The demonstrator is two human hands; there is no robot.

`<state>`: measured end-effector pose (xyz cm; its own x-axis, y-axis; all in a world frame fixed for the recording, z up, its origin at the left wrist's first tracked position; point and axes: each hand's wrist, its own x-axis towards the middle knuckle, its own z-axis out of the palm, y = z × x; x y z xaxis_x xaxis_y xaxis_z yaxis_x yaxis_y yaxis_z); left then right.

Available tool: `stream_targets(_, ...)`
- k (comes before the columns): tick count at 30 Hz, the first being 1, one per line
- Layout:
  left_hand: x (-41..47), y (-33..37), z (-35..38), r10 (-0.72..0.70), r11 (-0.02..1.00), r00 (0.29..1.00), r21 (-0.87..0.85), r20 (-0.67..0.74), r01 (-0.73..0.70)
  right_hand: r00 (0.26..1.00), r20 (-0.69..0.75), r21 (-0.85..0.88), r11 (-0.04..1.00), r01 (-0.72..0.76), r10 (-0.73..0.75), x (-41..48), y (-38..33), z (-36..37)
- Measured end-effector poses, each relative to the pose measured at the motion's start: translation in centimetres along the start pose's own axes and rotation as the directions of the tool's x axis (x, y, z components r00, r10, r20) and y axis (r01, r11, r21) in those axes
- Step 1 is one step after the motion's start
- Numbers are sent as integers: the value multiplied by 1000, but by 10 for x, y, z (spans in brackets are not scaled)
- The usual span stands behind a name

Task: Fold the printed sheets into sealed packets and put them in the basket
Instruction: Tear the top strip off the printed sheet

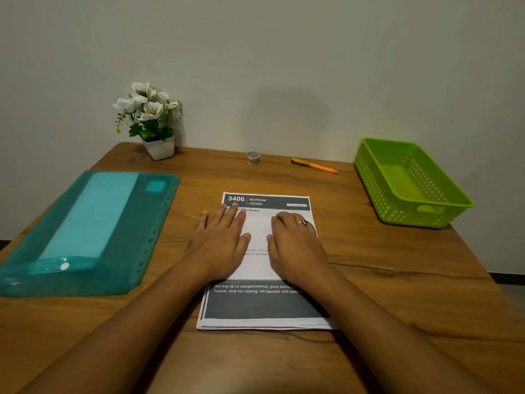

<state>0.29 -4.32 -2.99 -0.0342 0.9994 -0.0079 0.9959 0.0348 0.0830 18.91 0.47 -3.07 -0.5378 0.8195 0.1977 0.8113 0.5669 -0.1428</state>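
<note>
leaning over the table (397, 294), the person has both hands down on the sheets (261, 305). the sheets lie flat and unfolded in a small stack in the middle of the table, with a few edges showing at the near end. the top one has a dark header reading "3406 bedroom" and a dark band of white print lower down.

the left hand (220, 245) is spread flat, palm down, its fingers straight and a little apart. the fingertips reach up to the header, at the left edge of the paper. the right hand (295, 245) sits just beside it, also palm down, with its fingers loosely bent and the tips on the paper. a ring (303, 222) shows on one finger. the thumbs point toward each other with a strip of white paper between them.

the green basket (375, 189) stands at the far right, well apart from the sheets. a teal folder (136, 223) lies on the left side. along the wall stand a pot of white flowers (147, 118), a tape roll (252, 158) and an orange pen (314, 165).
</note>
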Motion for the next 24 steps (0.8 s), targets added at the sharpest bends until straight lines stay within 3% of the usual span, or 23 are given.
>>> stream_targets(10,-1,3,-1,-3,1000,1000,7,-4,3,998,16,40,998,57,-58,7,-19,1)
stream_targets(14,-3,4,-3,-25,1000,999,0,22,25,999,29,19,999,-46,45,-3,19,-5)
stream_targets(18,-2,28,-7,-142,984,990,111,-10,142,995,18,31,995,-100,99,-14,41,-8)
stream_targets(24,16,69,-1,35,997,999,62,5,-36,994,9,51,993,-106,105,-14,36,-7)
